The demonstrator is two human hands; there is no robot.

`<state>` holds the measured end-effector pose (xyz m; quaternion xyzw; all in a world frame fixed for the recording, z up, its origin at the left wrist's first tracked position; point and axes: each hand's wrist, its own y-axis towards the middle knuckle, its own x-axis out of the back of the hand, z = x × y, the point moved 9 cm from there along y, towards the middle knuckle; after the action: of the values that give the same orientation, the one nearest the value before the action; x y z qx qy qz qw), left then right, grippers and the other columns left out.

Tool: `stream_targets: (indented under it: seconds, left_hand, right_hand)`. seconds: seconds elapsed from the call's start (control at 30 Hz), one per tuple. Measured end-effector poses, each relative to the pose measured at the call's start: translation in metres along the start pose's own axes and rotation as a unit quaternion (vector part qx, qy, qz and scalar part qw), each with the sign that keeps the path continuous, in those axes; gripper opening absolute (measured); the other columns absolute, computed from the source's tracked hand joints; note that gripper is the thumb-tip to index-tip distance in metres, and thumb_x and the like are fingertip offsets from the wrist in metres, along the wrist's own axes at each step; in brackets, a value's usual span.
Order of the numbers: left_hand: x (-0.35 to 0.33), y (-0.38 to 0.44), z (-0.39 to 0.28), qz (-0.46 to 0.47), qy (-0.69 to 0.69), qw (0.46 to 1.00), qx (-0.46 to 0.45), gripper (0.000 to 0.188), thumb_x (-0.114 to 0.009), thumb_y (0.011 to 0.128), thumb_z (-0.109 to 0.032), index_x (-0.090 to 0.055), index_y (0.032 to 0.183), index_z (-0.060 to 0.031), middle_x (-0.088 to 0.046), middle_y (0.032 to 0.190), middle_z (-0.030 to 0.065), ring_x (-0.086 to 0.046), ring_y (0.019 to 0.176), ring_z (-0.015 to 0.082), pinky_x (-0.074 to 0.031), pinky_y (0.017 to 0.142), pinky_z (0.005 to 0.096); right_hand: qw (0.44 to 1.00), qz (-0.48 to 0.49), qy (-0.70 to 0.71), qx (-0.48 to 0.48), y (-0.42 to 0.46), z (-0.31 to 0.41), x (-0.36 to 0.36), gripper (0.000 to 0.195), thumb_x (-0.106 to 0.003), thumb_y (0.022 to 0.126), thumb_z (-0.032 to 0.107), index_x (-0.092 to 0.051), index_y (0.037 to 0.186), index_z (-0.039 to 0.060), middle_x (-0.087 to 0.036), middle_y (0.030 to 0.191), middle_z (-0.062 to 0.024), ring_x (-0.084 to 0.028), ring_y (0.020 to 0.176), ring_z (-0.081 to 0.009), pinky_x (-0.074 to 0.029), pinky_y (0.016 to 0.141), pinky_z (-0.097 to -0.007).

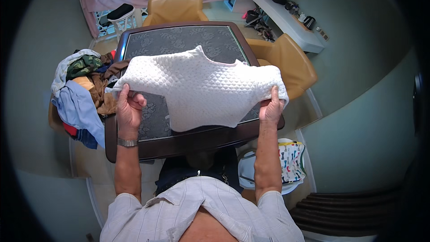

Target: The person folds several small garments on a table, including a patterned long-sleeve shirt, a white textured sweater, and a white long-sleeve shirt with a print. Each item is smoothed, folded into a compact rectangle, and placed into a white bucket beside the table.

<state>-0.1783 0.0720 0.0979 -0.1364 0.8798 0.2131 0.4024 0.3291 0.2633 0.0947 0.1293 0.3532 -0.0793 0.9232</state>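
A white quilted long-sleeved top [205, 90] with small specks is spread wide between my hands, above a dark wooden table [195, 144]. Its neckline points away from me and its hem hangs towards me. My left hand [129, 106] pinches the end of the left-side sleeve between thumb and fingers. At the other side, my right hand [271, 106] grips the opposite sleeve end, thumb on top. The table's patterned grey top [151, 121] shows around the garment.
Mixed clothes [80, 87] are heaped on a chair at the left, against the table. Tan armchairs [174, 8] stand at the far side and right [295, 64]. A white stool [247, 171] with a folded printed cloth [291, 163] is near my right. A white side table [285, 23] holds a kettle [309, 23].
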Motion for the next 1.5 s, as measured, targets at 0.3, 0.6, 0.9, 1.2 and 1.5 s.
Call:
stream_targets:
  seconds: [0.3,0.6,0.9,1.2,1.5]
  left_hand:
    - [-0.041,-0.011,-0.049,-0.114,0.238,0.942,-0.205,0.022,-0.067,0.112,-0.020,-0.070,0.129,-0.0059,-0.079,0.107,0.0061,-0.074,0.082,0.0135,-0.061,0.075,0.0311]
    - [-0.027,0.082,-0.041,-0.065,0.177,0.964,-0.185,0.026,-0.063,0.114,-0.021,-0.066,0.134,-0.0056,-0.079,0.117,0.0093,-0.080,0.096,0.0191,-0.071,0.074,0.0378]
    - [0.146,0.087,0.127,-0.277,0.334,0.890,0.142,0.067,-0.071,0.109,-0.031,-0.046,0.159,0.0063,-0.068,0.123,0.0108,-0.069,0.089,0.0169,-0.064,0.063,0.0322]
    - [0.150,0.034,0.137,-0.116,0.716,0.683,0.089,0.063,-0.081,0.095,-0.029,-0.059,0.144,0.0051,-0.075,0.094,0.0077,-0.072,0.081,0.0210,-0.061,0.072,0.0382]
    - [0.101,0.017,0.139,-0.084,0.530,0.803,0.260,0.063,-0.078,0.093,-0.012,-0.051,0.146,0.0099,-0.071,0.080,0.0055,-0.064,0.061,0.0120,-0.050,0.050,0.0272]
  right_hand:
    - [0.990,-0.035,-0.108,0.082,0.004,0.029,0.000,0.037,-0.065,0.112,0.014,-0.061,0.143,-0.0054,-0.069,0.140,-0.0133,-0.069,0.123,-0.0216,-0.057,0.106,-0.0374]
    - [0.986,0.013,-0.094,0.136,0.085,-0.016,-0.067,0.035,-0.061,0.115,0.019,-0.063,0.136,-0.0091,-0.071,0.134,-0.0134,-0.070,0.120,-0.0209,-0.057,0.102,-0.0357]
    - [0.845,-0.014,-0.532,-0.052,0.102,-0.185,0.036,0.075,-0.083,0.095,0.046,-0.059,0.144,-0.0050,-0.072,0.119,-0.0188,-0.070,0.109,-0.0304,-0.058,0.096,-0.0431]
    - [0.643,0.212,-0.733,-0.059,-0.016,-0.205,-0.011,0.068,-0.080,0.093,0.042,-0.058,0.148,0.0065,-0.071,0.127,-0.0262,-0.070,0.119,-0.0450,-0.056,0.100,-0.0536]
    - [0.752,0.165,-0.624,-0.136,-0.007,-0.179,0.021,0.069,-0.078,0.089,0.034,-0.059,0.148,0.0026,-0.080,0.101,-0.0185,-0.078,0.099,-0.0353,-0.060,0.092,-0.0462]
